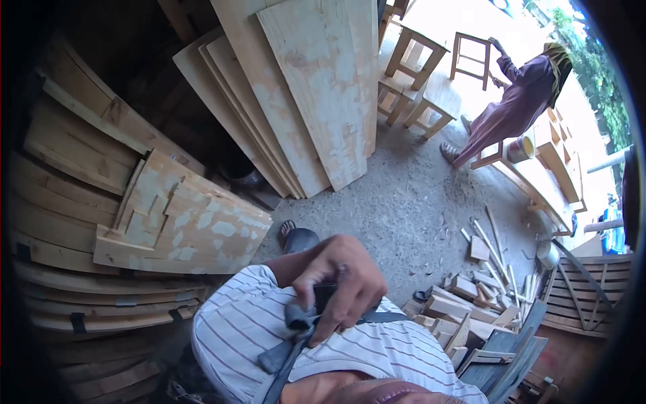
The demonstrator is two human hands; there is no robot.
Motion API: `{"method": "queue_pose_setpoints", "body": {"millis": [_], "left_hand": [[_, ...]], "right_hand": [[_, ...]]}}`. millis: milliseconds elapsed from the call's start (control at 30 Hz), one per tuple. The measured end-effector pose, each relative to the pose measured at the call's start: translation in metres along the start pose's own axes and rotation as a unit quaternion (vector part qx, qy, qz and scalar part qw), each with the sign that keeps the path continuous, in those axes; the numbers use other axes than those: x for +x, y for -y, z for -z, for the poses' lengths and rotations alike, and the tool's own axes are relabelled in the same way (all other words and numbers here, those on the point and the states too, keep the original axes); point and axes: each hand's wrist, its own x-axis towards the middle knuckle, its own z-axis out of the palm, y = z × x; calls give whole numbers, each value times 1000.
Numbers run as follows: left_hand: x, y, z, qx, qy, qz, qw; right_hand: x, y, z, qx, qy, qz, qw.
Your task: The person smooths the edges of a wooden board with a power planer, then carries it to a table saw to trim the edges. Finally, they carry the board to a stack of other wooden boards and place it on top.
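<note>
My left hand (350, 273) is raised in front of my chest, fingers curled toward my chin and smudged with dark marks. They close on a dark strap (289, 367) that runs over my striped shirt (235, 330). A black part, whose kind I cannot make out, sits partly hidden among the fingers. Grey, soft-looking pieces (272, 359) hang at the strap beside the thumb. My right hand is out of view.
Large plywood sheets (323, 87) lean ahead, with more boards (195, 229) stacked at left. Wood offcuts (464, 296) litter the floor at right. Farther off, a person (511, 101) holds a wooden stool frame (471, 60) near stools and a bench (531, 188) bearing a bucket (519, 149).
</note>
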Motion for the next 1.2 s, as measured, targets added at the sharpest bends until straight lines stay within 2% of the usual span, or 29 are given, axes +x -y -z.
{"method": "queue_pose_setpoints", "body": {"millis": [33, 67, 133, 200, 267, 300, 333, 367, 433, 467, 500, 533, 567, 600, 633, 700, 733, 767, 800, 867, 933, 967, 1000, 1067, 1100, 1133, 1200], "left_hand": [[-3, 9, 10, -95, 24, -37, 994], [-6, 3, 18, -88, 29, -40, 995], [-16, -28, 29, -54, 17, 24, 998], [-32, -80, 26, -5, 15, 60, 998], [-46, -137, 8, 186, -57, 167, 967], [-50, -165, -1, 189, -53, 168, 966], [-52, -190, -8, 226, -69, 223, 946], [-55, -209, -11, 263, -87, 273, 921], [-71, -235, -5, 290, -90, 254, 918], [-80, -247, -4, 309, -98, 238, 916], [-94, -273, -10, 265, -202, 308, 891], [-117, -297, -3, 311, -281, 288, 861], [-148, -316, 9, 354, -357, 267, 822], [-203, -323, 23, 380, -475, 214, 764], [-195, -337, 42, 400, -649, 211, 611], [-277, -337, 91, 535, -769, 177, 302], [-297, -333, 104, 529, -770, 186, 305], [-311, -330, 118, 543, -781, 147, 271], [-318, -325, 132, 555, -790, 107, 238], [-314, -311, 150, 546, -798, 101, 235], [-315, -300, 163, 557, -808, 50, 185], [-311, -298, 164, 529, -828, 14, 184], [-310, -300, 160, 510, -840, 54, 175], [-310, -288, 152, 555, -805, 166, 125], [-306, -274, 148, 553, -806, 171, 124], [-298, -259, 141, 548, -811, 170, 111], [-279, -234, 152, 553, -811, 164, 98]], "right_hand": [[16, -1, 0, -32, -4, -21, 999], [34, 0, 1, -73, -3, -40, 997], [69, 9, 6, -166, 16, -75, 983], [107, 32, 18, -277, 42, -101, 955], [150, 81, 42, -400, 42, -111, 909], [173, 115, 60, -454, 0, -101, 885], [197, 158, 81, -489, -63, -80, 866], [215, 214, 107, -476, -138, -50, 867], [266, 306, 167, -487, -248, 122, 829], [302, 347, 196, -434, -329, 252, 800], [319, 411, 213, -384, -320, 354, 791], [337, 466, 228, -340, -361, 351, 795], [371, 506, 247, -268, -395, 423, 770], [382, 554, 250, -185, -399, 446, 780], [406, 593, 265, -112, -399, 431, 802], [425, 652, 268, -49, -435, 414, 798], [451, 671, 281, -57, -456, 420, 782], [473, 683, 291, -66, -478, 428, 764], [478, 694, 289, -84, -478, 430, 762], [476, 707, 277, -99, -481, 425, 760], [470, 706, 270, -97, -537, 407, 732], [480, 703, 282, -43, -524, 435, 731], [474, 699, 292, -40, -525, 432, 732], [446, 692, 316, -106, -388, 425, 811], [406, 687, 308, -80, -350, 413, 837], [407, 666, 313, -74, -347, 408, 841], [414, 643, 338, -74, -326, 531, 779]]}}
